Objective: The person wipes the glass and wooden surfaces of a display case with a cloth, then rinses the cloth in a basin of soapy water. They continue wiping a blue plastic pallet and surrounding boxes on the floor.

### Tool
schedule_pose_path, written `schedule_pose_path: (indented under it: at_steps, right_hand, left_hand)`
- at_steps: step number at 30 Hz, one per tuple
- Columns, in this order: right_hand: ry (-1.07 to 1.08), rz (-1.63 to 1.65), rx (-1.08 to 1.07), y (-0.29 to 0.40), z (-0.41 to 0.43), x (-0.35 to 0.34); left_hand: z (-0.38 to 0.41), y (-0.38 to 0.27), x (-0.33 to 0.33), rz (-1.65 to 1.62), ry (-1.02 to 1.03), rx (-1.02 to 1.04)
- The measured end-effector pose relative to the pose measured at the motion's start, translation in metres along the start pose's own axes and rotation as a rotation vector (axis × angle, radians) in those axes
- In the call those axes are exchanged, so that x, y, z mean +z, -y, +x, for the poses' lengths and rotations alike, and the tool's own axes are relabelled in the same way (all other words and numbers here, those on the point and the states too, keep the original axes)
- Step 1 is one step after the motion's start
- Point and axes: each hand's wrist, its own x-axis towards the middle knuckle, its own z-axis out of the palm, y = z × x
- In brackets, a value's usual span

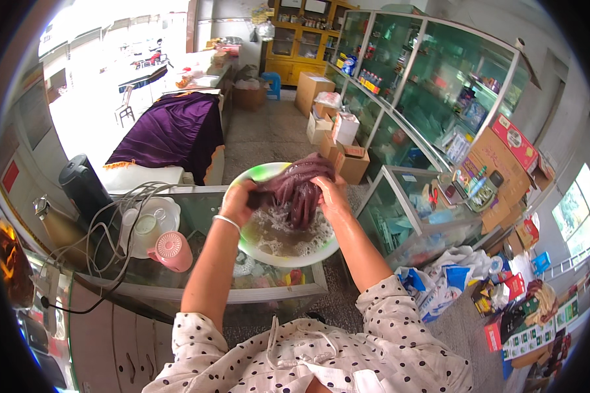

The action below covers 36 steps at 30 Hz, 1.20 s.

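Note:
A wet, dark maroon cloth (300, 189) hangs in folds between my two hands. Its lower end dips into brownish, sudsy water (285, 240). The water fills a white plastic basin (302, 260) with green and yellow patches, which sits on a glass-topped counter (196, 201). My left hand (238, 201), with a white bangle at the wrist, grips the cloth's dark left end near the basin's rim. On the opposite side my right hand (332, 196) clasps the bunched upper folds, thumb on top. Suds cling to the right wrist.
Left of the basin stand a pink lidded cup (173, 251), a white tray (172, 211) and tangled cables (110, 231). A glass display case (408, 206) is close on the right, with red-handled pliers (432, 195) on top. Cardboard boxes (351, 162) stand on the floor beyond.

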Motion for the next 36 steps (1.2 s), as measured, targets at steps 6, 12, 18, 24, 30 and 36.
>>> schedule_pose_path:
  at_steps: [6, 12, 18, 24, 30, 36]
  right_hand:
    - [0.154, 0.369, -0.061, 0.015, 0.012, 0.018]
    - [0.161, 0.509, 0.048, 0.010, -0.006, 0.040]
    - [0.110, 0.125, 0.228, -0.020, -0.020, -0.034]
    - [0.609, 0.152, 0.249, -0.024, -0.029, -0.065]
    - [0.389, 0.581, 0.028, -0.007, -0.016, -0.012]
    - [0.164, 0.714, 0.372, -0.031, -0.003, -0.002]
  left_hand:
    - [-0.037, 0.028, 0.048, 0.284, -0.102, -0.350]
    - [-0.043, 0.023, 0.070, -0.403, 0.297, -0.265]
    - [-0.006, 0.036, 0.057, -0.366, 0.112, -0.087]
    - [-0.016, 0.035, 0.072, -0.457, 0.094, -0.123]
    - [-0.025, 0.044, 0.100, -0.473, 0.136, -0.076]
    - [-0.019, 0.032, 0.097, 0.373, -0.234, 0.406]
